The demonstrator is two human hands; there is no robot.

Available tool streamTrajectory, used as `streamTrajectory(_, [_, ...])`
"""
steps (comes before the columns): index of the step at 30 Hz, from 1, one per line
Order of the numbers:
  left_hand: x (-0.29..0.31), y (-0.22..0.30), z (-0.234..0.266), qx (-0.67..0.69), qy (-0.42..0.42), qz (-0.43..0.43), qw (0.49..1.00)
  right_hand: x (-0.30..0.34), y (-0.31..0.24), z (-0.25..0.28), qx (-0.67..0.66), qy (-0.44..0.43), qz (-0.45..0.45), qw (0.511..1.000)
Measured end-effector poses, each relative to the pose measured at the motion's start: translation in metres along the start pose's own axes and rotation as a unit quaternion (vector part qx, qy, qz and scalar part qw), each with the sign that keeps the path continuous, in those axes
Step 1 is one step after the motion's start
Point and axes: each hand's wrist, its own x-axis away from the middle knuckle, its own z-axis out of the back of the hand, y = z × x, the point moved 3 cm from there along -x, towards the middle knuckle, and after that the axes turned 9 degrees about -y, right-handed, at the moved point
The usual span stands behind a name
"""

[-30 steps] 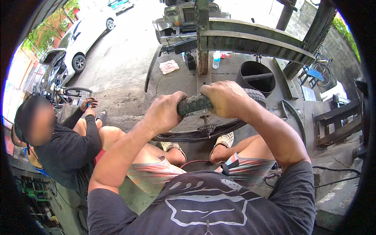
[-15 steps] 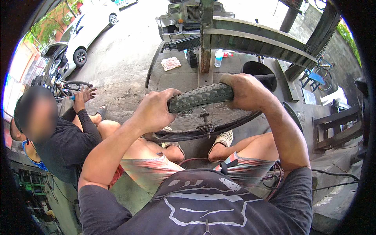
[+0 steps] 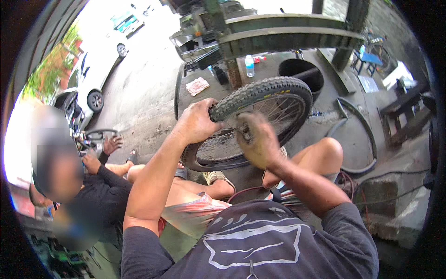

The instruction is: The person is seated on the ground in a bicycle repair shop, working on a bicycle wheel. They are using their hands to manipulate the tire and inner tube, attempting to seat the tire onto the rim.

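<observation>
Beyond the wheel, bottle, post, tub

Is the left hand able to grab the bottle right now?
Probably not: the left hand is gripping the tire, and the bottle stands on the ground beyond it.

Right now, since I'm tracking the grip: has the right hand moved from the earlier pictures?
Yes. Judged against the black round container, the right hand has come toward the person's body, leaving the bicycle wheel's top for its middle.
</observation>
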Motion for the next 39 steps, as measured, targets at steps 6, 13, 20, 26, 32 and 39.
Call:
streamTrajectory(6, [-0.038,0.062,-0.011,-0.046,-0.109,-0.007,0.993,0.038,-0.013,-0.081,-0.509,0.046,-0.248,0.823])
streamTrajectory(13, [-0.045,0.090,-0.014,-0.054,-0.104,-0.038,0.992,0.029,-0.023,-0.072,-0.625,0.122,-0.279,0.719])
streamTrajectory(20, [-0.035,0.099,-0.014,-0.092,-0.115,0.003,0.989,0.026,-0.016,-0.075,-0.701,0.106,-0.339,0.618])
streamTrajectory(26, [-0.033,0.094,-0.020,-0.082,-0.080,0.011,0.993,0.028,-0.031,-0.069,-0.700,0.130,-0.300,0.635])
streamTrajectory(32, [-0.022,0.101,-0.014,-0.078,-0.061,0.024,0.995,0.030,-0.033,-0.060,-0.724,0.102,-0.285,0.620])
streamTrajectory(39, [-0.017,0.093,-0.020,-0.060,-0.036,0.022,0.997,0.033,-0.017,-0.074,-0.673,0.066,-0.295,0.675])
